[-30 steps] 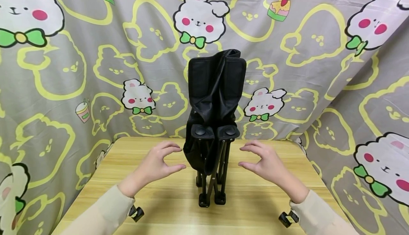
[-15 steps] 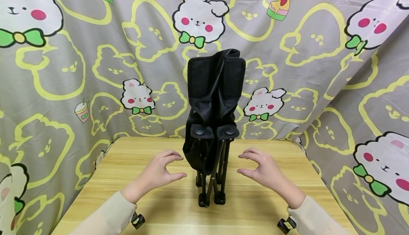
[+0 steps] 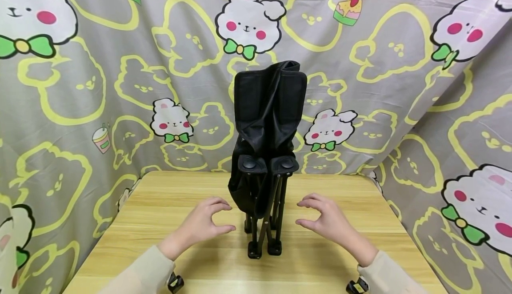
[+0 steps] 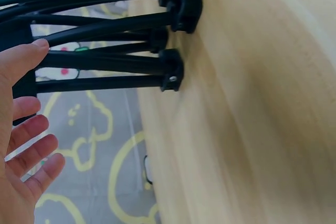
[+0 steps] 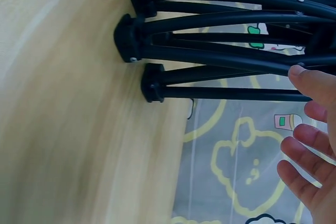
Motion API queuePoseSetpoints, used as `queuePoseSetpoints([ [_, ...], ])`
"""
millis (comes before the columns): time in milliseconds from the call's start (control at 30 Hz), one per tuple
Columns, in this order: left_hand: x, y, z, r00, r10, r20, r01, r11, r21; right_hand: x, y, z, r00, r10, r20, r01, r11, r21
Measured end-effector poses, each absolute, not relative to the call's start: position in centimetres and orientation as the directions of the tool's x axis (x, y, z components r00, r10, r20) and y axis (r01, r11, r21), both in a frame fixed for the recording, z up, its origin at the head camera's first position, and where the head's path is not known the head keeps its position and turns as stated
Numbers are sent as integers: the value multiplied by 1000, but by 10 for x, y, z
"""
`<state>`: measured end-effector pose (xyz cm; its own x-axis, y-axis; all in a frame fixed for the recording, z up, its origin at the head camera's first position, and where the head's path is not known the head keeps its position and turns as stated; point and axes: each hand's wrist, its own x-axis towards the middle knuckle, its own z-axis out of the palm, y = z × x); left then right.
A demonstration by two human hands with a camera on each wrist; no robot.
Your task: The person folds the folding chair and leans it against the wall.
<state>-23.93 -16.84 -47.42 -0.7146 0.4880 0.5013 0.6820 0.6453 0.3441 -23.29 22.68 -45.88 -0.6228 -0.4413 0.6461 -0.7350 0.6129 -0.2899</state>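
Observation:
A folded black camping chair [image 3: 266, 107] stands upright on the wooden table [image 3: 160, 223], its fabric gathered above thin dark metal legs [image 5: 226, 51] with black plastic feet [image 4: 186, 8]. To its left is my left hand [image 3: 204, 223], thumb and fingers spread in a loose C and apart from the chair. My right hand [image 3: 328, 218] mirrors it on the other side, also curved with nothing between thumb and fingers. Both palms face the chair at the height of its lower legs. In each wrist view the thumb overlaps the legs.
Behind and beside the table hangs a grey curtain [image 3: 192, 45] printed with rabbits and yellow outlines. The table's back edge lies just behind the chair. A small black device [image 3: 175, 282] sits at the left wrist and a similar one [image 3: 357, 286] at the right.
Both hands have lowered toward me, from beside the fabric's lower part to beside the legs, keeping the same curved shape. The chair stands as before.

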Motion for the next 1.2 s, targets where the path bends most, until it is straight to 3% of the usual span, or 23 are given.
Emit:
queuePoseSetpoints([
  [833,-233,-159,-515,-803,514,302,596,698,396,-226,224,-498,-685,-501,529,-714,606,-350],
  [1200,-229,-156,-526,-808,548,217,585,702,406,-221,220,-514,-721,-548,424,-690,623,-368],
])
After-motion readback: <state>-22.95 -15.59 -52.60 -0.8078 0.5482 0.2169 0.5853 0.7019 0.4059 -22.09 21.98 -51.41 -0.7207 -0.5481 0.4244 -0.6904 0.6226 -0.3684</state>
